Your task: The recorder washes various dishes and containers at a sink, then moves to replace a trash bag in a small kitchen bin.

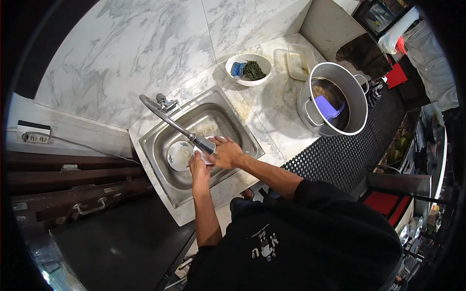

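Note:
Over the stainless steel sink (156, 160), my left hand (200, 167) grips the near left edge of a white dish (198, 156), thumb on top. My right hand (227, 152) lies against the same dish from the right, fingers stretched across it; blur and the tap hide whether it grips. The metal head of a flexible-neck tap (204, 144) hangs right above the dish and covers part of it. A white bowl with a dark pattern (179, 156) rests in the basin, left of my hands. Pale food scraps (207, 129) lie on the basin floor behind them.
A white oval basin (267, 74) on the marble-look counter holds a blue sponge (238, 68) and a dark green scouring pad (253, 71). Right of it are a clear plastic container (300, 63) and a large aluminium pot (305, 112) with a purple plastic scoop (327, 108) inside.

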`<act>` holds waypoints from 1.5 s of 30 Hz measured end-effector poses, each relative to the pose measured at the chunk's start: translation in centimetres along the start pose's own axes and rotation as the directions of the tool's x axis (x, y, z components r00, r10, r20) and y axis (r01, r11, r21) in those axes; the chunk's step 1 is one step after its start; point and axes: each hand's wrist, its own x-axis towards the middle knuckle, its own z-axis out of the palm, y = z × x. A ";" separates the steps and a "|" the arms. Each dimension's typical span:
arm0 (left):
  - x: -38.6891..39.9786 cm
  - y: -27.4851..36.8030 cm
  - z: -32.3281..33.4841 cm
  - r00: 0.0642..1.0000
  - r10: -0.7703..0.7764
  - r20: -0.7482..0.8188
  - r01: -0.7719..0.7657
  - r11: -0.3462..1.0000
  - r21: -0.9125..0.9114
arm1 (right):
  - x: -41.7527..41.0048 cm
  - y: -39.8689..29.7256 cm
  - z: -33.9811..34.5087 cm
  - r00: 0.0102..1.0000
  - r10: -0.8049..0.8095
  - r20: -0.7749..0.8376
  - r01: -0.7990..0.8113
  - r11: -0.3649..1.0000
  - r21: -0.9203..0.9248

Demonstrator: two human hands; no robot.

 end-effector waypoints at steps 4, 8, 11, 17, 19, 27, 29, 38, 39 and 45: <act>1.5 2.0 -0.9 0.996 -0.071 0.046 0.069 0.997 0.043 | -1.9 -1.4 -2.2 0.999 -0.051 -0.013 0.050 0.994 -0.100; 2.1 -0.2 1.1 0.917 0.314 0.246 -0.397 0.679 0.617 | -0.3 0.5 1.8 0.943 0.012 -0.333 0.104 0.940 0.325; -1.8 -2.2 7.8 0.599 0.799 0.057 -0.652 0.445 0.614 | -0.3 1.9 2.4 0.880 0.441 -0.178 0.007 0.362 0.932; -0.5 -0.2 6.6 0.735 0.609 0.299 -0.606 0.391 0.693 | -4.2 0.9 0.0 0.884 0.429 0.188 0.001 -0.402 0.916; 1.5 0.2 4.5 0.869 0.454 0.196 -0.462 0.605 0.649 | -3.7 0.3 0.8 0.896 0.405 0.179 -0.031 -0.345 0.938; 7.3 -7.4 0.0 0.984 0.140 0.107 -0.006 0.638 -0.770 | 1.9 -2.7 2.7 0.848 0.376 -0.373 0.111 0.562 0.819; 9.9 -10.0 -4.8 0.949 0.189 0.254 0.008 0.787 -0.616 | 1.4 -3.3 3.0 0.874 -0.151 -0.461 0.260 0.948 0.182; 15.2 -7.6 -6.9 0.856 -0.360 -0.371 0.091 0.811 -0.577 | -10.6 8.7 -2.1 0.828 0.118 -0.548 -0.289 0.928 -0.237; 15.6 -7.8 -6.6 0.891 -0.247 -0.382 -0.063 0.765 -0.641 | -12.1 10.6 -2.6 0.812 0.145 -0.565 -0.357 0.890 -0.284; 12.8 -8.2 -7.2 0.859 -0.259 -0.441 -0.059 0.806 -0.589 | -12.9 10.9 -3.9 0.817 0.222 -0.533 -0.443 0.833 -0.332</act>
